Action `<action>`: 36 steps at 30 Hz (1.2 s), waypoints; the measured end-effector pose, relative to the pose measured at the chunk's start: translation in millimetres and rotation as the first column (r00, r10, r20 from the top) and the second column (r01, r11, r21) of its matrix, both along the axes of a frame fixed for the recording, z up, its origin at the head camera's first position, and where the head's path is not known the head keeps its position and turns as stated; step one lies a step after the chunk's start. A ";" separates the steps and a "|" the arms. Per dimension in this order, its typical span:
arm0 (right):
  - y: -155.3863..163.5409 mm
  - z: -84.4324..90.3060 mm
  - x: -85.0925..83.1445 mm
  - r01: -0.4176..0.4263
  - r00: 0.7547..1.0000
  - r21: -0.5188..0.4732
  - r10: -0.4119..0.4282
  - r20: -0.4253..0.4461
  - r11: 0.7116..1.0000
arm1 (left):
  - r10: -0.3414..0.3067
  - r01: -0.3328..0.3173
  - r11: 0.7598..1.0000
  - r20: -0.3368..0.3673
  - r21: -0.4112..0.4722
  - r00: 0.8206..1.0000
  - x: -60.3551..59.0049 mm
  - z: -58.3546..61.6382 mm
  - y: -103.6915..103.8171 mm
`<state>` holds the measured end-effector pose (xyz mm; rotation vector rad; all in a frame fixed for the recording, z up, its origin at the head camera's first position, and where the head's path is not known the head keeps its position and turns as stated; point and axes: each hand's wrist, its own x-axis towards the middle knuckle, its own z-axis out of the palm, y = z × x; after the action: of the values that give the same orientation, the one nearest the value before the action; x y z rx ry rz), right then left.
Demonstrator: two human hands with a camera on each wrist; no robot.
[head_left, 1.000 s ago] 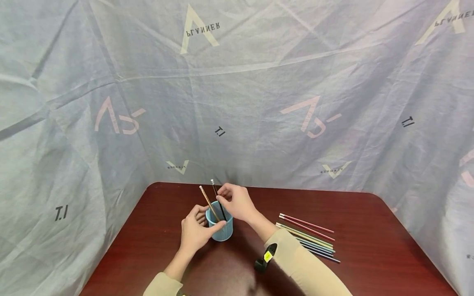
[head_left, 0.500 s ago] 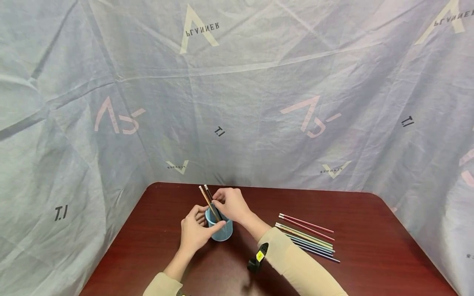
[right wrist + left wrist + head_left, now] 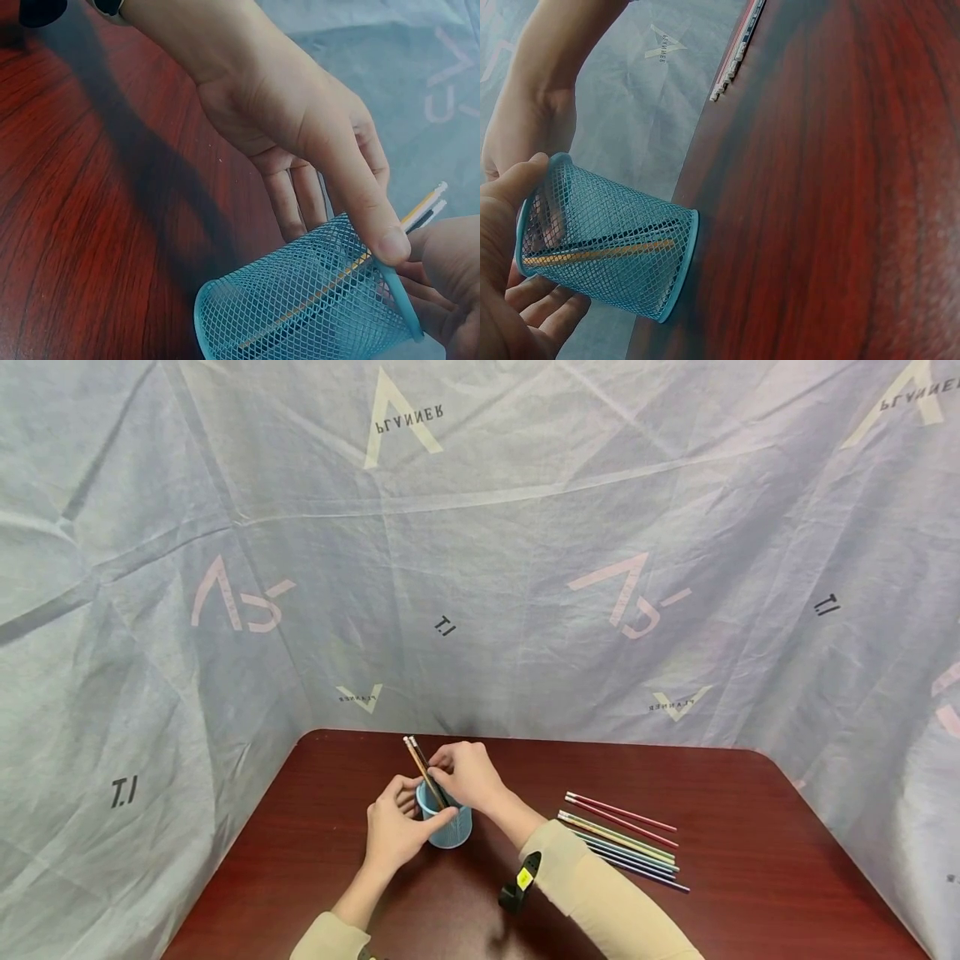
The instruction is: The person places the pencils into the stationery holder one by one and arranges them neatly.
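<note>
A blue mesh cup [image 3: 454, 836] stands on the dark red table [image 3: 750, 860]. My left hand [image 3: 397, 831] grips it, thumb on the rim and fingers round the far side. An orange pencil [image 3: 417, 762] and a black pencil [image 3: 422, 755] lean out of the cup to the left, side by side. My right hand [image 3: 459, 774] is just above the rim and pinches the black pencil. In the left wrist view the orange pencil [image 3: 600, 253] shows through the cup [image 3: 619, 240]. The right wrist view shows the left hand [image 3: 300, 127] on the cup [image 3: 300, 315].
Several coloured pencils [image 3: 622, 839] lie in a row on the table to the right of the cup; their ends [image 3: 735, 56] show in the left wrist view. A black wrist camera [image 3: 522, 881] sits on my right sleeve. A grey printed cloth [image 3: 480, 568] hangs behind the table.
My right hand has come down with the black pencil, which now sits deeper in the cup and leans beside the orange one. The left hand and the cup have stayed put.
</note>
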<state>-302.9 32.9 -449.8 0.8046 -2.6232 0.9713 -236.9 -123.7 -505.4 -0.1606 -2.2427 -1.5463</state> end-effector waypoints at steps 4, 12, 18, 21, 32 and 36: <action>0.6 -0.5 -0.2 -0.003 1.000 -0.003 0.003 -0.002 1.000 | 0.017 -0.017 1.000 0.000 -0.018 1.000 1.5 -0.1 -0.7; 17.4 10.6 -3.0 0.012 0.997 -0.038 -0.015 -0.071 0.999 | 0.032 -0.032 0.999 -0.015 -0.011 0.999 0.6 -1.3 0.5; 54.1 25.2 -3.0 0.071 0.990 -0.071 -0.079 -0.116 0.995 | 0.024 -0.024 1.000 -0.005 -0.004 1.000 0.0 -1.5 2.2; 73.4 34.0 -1.7 0.088 0.987 -0.077 -0.098 -0.131 0.993 | 0.031 -0.031 1.000 0.008 -0.003 0.999 -0.4 -0.1 1.3; 137.5 44.0 15.3 0.129 0.980 -0.007 -0.128 -0.150 0.992 | 0.028 -0.028 1.000 0.012 -0.005 1.000 -1.5 -1.1 0.4; 161.0 34.5 26.3 0.143 0.978 0.008 -0.140 -0.153 0.990 | 0.028 -0.028 1.000 0.008 -0.007 1.000 0.0 -0.3 0.7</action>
<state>-276.5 193.8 -415.2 0.6573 -2.5225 0.8140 -236.9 -123.0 -505.7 -0.1239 -2.2468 -1.5279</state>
